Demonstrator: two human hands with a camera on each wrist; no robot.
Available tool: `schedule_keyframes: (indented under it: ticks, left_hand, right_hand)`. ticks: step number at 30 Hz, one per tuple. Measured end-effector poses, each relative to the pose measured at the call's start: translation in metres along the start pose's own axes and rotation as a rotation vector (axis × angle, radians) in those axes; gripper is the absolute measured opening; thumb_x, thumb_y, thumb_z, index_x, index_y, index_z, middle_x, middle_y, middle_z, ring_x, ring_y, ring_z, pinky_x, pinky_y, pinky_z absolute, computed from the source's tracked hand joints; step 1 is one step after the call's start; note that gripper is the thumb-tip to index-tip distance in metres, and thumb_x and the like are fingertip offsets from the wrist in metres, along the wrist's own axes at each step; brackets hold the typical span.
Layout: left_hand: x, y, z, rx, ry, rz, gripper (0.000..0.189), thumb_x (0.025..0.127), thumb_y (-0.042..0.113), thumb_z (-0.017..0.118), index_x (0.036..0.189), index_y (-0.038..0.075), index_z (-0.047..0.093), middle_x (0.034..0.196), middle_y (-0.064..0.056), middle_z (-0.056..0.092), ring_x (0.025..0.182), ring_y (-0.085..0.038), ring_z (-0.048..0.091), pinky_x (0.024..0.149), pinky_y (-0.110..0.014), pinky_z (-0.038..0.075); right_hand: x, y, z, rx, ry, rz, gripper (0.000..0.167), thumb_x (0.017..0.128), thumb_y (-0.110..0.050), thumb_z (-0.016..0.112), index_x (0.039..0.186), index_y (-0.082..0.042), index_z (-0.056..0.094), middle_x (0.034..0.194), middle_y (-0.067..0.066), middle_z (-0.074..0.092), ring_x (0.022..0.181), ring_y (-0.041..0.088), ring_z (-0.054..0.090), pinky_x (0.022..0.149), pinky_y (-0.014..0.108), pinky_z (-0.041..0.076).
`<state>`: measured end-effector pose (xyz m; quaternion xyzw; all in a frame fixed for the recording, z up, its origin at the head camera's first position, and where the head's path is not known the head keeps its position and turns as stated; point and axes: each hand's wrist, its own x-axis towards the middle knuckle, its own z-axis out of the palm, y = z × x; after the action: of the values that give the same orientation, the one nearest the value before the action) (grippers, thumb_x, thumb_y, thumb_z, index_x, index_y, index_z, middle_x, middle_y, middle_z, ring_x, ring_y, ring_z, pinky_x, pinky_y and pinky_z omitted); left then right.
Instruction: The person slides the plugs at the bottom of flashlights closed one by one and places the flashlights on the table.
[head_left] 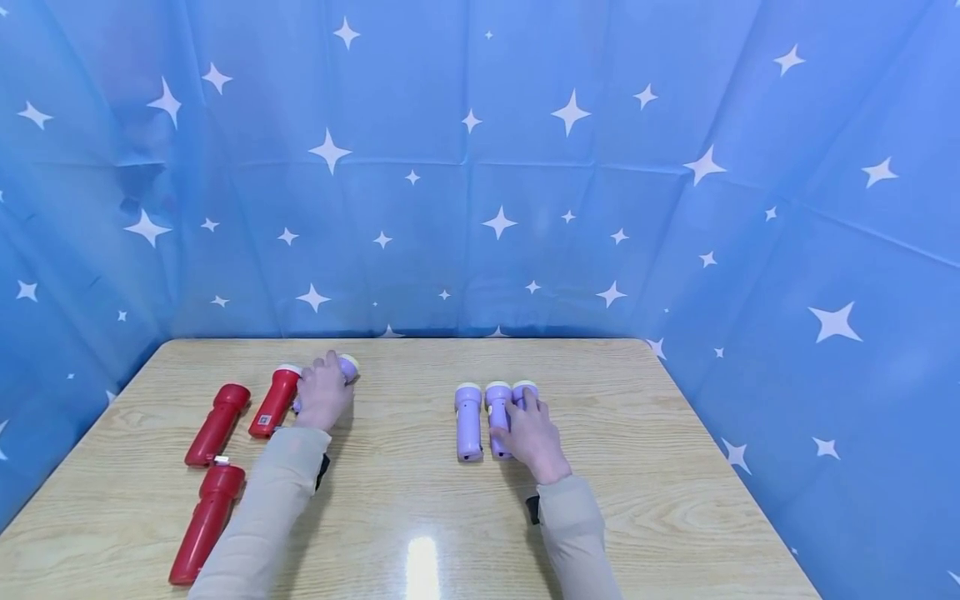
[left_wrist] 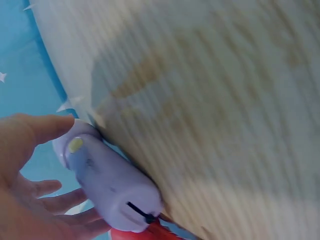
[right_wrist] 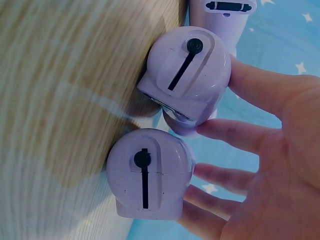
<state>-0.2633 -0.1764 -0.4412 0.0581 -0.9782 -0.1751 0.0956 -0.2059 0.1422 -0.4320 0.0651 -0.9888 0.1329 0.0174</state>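
At the back left of the table, my left hand (head_left: 324,397) holds a purple flashlight (left_wrist: 112,175). Its thumb lies at the flashlight's head and the other fingers along the far side, black strap end toward the wrist camera. A red flashlight (head_left: 274,403) lies just left of that hand. My right hand (head_left: 536,437) is over a row of purple flashlights right of centre. Thumb and index finger pinch the middle flashlight (right_wrist: 187,75), which is rolled to one side. Its other fingers touch the right-hand flashlight (right_wrist: 150,175). The leftmost purple flashlight (head_left: 468,425) lies beside them.
Two more red flashlights lie on the left: one upper (head_left: 217,425), one lower (head_left: 207,525) near the left sleeve. The wooden table (head_left: 405,500) ends at a blue curtain (head_left: 420,200) with white stars behind and at the sides.
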Motion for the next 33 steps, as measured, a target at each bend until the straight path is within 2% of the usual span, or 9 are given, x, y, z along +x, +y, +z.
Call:
schedule_keyframes:
  ticks: [3, 7, 15, 25, 33]
  left_hand:
    - [-0.001, -0.005, 0.002, 0.017, -0.035, -0.022, 0.056, 0.084, 0.018, 0.066, 0.122, -0.011, 0.04, 0.11, -0.034, 0.053, 0.098, -0.05, 0.052, 0.081, -0.059, 0.048]
    - [-0.001, -0.009, 0.004, 0.02, -0.04, -0.026, 0.051, 0.084, 0.019, 0.065, 0.118, -0.012, 0.043, 0.108, -0.035, 0.054, 0.097, -0.05, 0.053, 0.077, -0.058, 0.049]
    - [-0.001, -0.011, 0.006, 0.021, -0.077, -0.043, 0.049, 0.085, 0.018, 0.064, 0.117, -0.014, 0.044, 0.106, -0.034, 0.056, 0.097, -0.049, 0.054, 0.076, -0.057, 0.05]
    - [0.0, -0.011, 0.007, 0.031, -0.116, -0.072, 0.047, 0.086, 0.012, 0.062, 0.121, -0.014, 0.043, 0.106, -0.034, 0.054, 0.092, -0.045, 0.053, 0.075, -0.055, 0.052]
    - [0.0, -0.012, 0.005, 0.013, -0.109, -0.069, 0.044, 0.085, 0.01, 0.061, 0.119, -0.014, 0.045, 0.103, -0.033, 0.054, 0.092, -0.044, 0.054, 0.073, -0.055, 0.053]
  right_hand:
    - [0.0, 0.0, 0.0, 0.0, -0.002, 0.0, 0.056, 0.088, -0.036, 0.065, 0.133, -0.003, 0.054, 0.144, 0.025, 0.037, 0.123, 0.046, 0.045, 0.083, 0.058, 0.05]
    - [-0.001, -0.001, 0.0, 0.005, 0.0, 0.001, 0.057, 0.087, -0.035, 0.065, 0.132, -0.003, 0.054, 0.144, 0.025, 0.037, 0.123, 0.047, 0.045, 0.082, 0.058, 0.05]
    - [-0.001, -0.001, 0.0, 0.01, 0.03, -0.008, 0.054, 0.087, -0.031, 0.066, 0.13, -0.002, 0.055, 0.14, 0.025, 0.04, 0.121, 0.046, 0.046, 0.081, 0.057, 0.05]
    - [-0.002, -0.002, 0.0, 0.002, 0.026, -0.003, 0.056, 0.086, -0.035, 0.067, 0.132, -0.004, 0.055, 0.141, 0.024, 0.041, 0.12, 0.046, 0.047, 0.079, 0.058, 0.051]
    - [-0.002, -0.003, 0.001, 0.0, 0.035, -0.004, 0.057, 0.086, -0.035, 0.067, 0.131, -0.003, 0.055, 0.14, 0.023, 0.042, 0.121, 0.045, 0.047, 0.08, 0.057, 0.051]
